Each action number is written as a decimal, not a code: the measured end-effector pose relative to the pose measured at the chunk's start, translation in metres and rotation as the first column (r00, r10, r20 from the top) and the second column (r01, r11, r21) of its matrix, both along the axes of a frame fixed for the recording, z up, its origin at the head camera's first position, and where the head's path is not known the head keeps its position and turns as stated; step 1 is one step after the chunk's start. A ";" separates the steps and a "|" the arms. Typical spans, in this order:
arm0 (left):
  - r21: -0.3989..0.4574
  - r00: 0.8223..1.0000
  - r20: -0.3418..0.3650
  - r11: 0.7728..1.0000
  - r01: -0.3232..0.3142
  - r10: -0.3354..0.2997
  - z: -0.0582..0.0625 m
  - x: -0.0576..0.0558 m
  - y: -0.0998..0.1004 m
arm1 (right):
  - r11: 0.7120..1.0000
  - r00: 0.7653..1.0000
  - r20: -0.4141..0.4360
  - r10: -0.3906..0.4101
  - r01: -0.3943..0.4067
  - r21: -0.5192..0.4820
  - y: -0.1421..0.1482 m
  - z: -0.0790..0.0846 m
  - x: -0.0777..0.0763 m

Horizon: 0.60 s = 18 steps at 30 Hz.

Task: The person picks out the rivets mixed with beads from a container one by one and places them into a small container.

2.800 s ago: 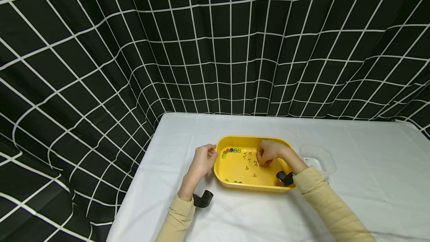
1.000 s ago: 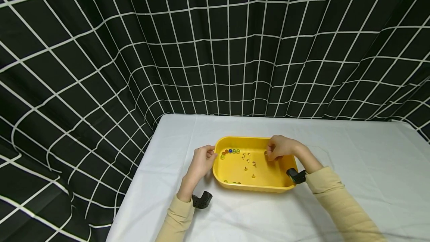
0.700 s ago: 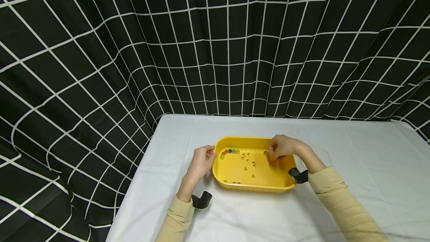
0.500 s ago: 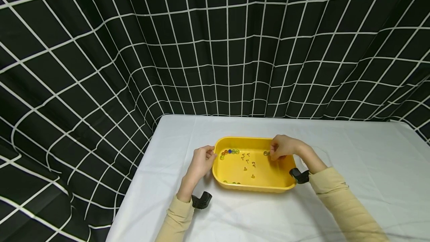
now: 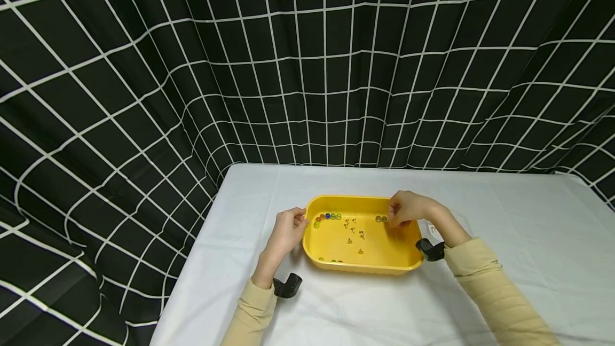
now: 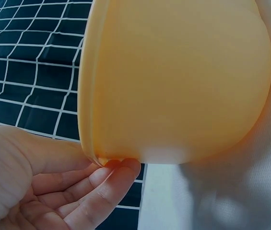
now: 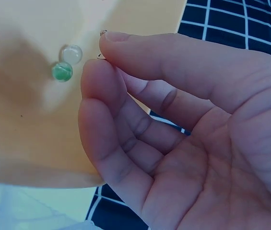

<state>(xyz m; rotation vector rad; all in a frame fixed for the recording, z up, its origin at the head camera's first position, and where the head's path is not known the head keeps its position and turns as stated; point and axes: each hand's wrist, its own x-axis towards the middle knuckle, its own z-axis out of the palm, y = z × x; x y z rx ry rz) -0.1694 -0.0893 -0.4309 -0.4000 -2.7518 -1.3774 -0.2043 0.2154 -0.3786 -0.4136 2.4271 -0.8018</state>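
A yellow plastic tray (image 5: 360,269) stands on the table. My left hand (image 5: 286,233) pinches its left rim between thumb and fingers, as the left wrist view shows. Over the tray's back right is my right hand (image 5: 407,210), thumb and index fingertips pinched together. A tiny gold-coloured bit (image 7: 103,33) shows at the thumb tip, seemingly a small gold pin mostly hidden by the fingers. Beside these fingertips lie a green marble (image 7: 62,72) and a clear marble (image 7: 71,54). Several small gold pins (image 5: 353,230) are scattered over the tray's middle.
Several coloured marbles (image 5: 328,216) line the tray's back left corner, and others (image 5: 333,261) sit along its front wall. A clear plastic container (image 5: 461,221) stands right of the tray, partly behind the right forearm. A black gridded curtain (image 5: 336,95) hangs behind the white-covered table (image 5: 528,228).
My right hand has moved right from the pins to the tray's back right, then slightly further right, bringing two marbles there into sight. The left hand keeps its hold on the rim.
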 end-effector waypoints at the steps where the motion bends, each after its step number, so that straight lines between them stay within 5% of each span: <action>1: -0.002 1.000 0.002 1.000 -0.001 0.001 0.000 0.000 0.000 | 1.000 1.000 0.000 -0.002 0.002 0.003 0.000 0.001 0.000; 18: 0.002 1.000 0.010 1.000 0.000 0.000 0.001 0.000 0.000 | 1.000 1.000 -0.018 0.012 -0.012 -0.011 0.012 0.011 0.002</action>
